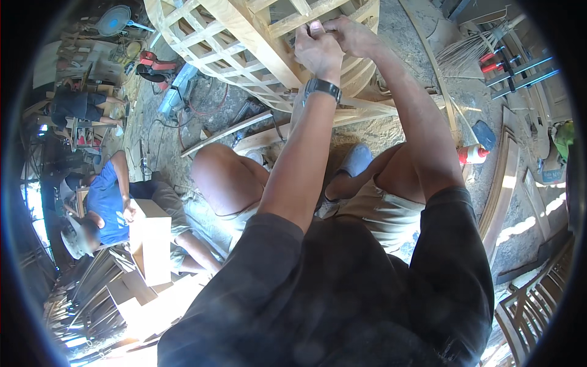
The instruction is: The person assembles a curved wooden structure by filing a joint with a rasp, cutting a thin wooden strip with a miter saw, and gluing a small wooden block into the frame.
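Note:
A curved wooden lattice frame of pale crossed slats rises in front of me at the top of the view. My left hand, with a dark watch on its wrist, is closed against the frame's inner side, thumb up. Right beside it, my right hand has its fingers bent in and meets the left one at the fingertips. Both are at a slat next to a wide wooden board. Whatever sits between the fingers is hidden.
Loose wooden strips lie on the dusty floor before my feet. To the right are a white glue bottle with a red cap, bar clamps and a slatted chair. At left, a person in blue holds a box-like piece.

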A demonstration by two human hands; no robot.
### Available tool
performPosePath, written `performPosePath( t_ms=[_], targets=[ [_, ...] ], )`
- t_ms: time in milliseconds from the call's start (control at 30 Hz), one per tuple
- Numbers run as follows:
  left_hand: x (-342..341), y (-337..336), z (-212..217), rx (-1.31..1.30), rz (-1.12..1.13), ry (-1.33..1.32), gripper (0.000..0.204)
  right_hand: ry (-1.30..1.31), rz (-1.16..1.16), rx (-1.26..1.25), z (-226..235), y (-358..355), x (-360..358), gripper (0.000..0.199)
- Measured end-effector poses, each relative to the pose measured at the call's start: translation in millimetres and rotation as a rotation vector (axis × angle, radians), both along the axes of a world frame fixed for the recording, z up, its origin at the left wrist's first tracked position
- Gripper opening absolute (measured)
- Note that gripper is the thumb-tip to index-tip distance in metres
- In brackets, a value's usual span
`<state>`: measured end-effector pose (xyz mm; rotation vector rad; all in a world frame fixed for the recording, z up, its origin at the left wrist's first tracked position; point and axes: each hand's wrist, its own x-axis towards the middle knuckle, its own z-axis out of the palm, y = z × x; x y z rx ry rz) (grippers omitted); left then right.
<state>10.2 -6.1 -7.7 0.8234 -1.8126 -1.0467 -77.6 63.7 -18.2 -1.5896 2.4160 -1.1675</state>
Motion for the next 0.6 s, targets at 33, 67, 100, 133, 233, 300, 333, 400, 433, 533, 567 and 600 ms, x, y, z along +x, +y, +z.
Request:
performPosePath(
  t_ms=[33,67,100,133,233,300,333,400,433,533,567,600],
  targets=[
    [3,-1,2,-0.013,-0.010,-0.019,0.019,0.000,0.000,0.001,-1,1,4,0.031],
    [5,-7,6,-0.035,-0.018,-0.029,0.019,-0.021,-0.046,0.025,5,-3,8,0.033],
    [12,-12,7,-0.094,-0.112,0.035,0.021,-0.048,-0.097,0.055,4,-3,11,0.035],
    [22,-23,9,-0.096,-0.115,0.038,0.021,-0.045,-0.100,0.052,4,0,13,0.035],
    [71,-36,19,-0.154,-0.506,-0.297,0.028,-0.156,-0.212,-0.159,-8,25,9,0.041],
    [119,-42,40,-0.027,-0.534,-0.135,0.036,-0.257,-0.281,-0.107,3,43,8,0.044],
    [134,-50,49,0.061,-0.537,-0.075,0.039,-0.256,-0.279,-0.109,9,50,9,0.044],
    [160,-64,67,0.160,-0.530,-0.040,0.040,-0.231,-0.402,-0.252,17,67,14,0.027],
    [167,-71,75,0.257,-0.520,-0.004,0.041,-0.231,-0.403,-0.249,22,73,15,0.027],
    [167,-82,94,0.159,-0.415,0.019,0.045,-0.380,-0.491,-0.281,40,94,19,0.023],
    [162,-79,103,0.219,-0.375,0.055,0.047,-0.404,-0.456,-0.340,44,99,22,0.022],
    [160,-83,106,0.217,-0.358,0.058,0.047,-0.439,-0.407,-0.404,45,94,23,0.022]
  ],
)
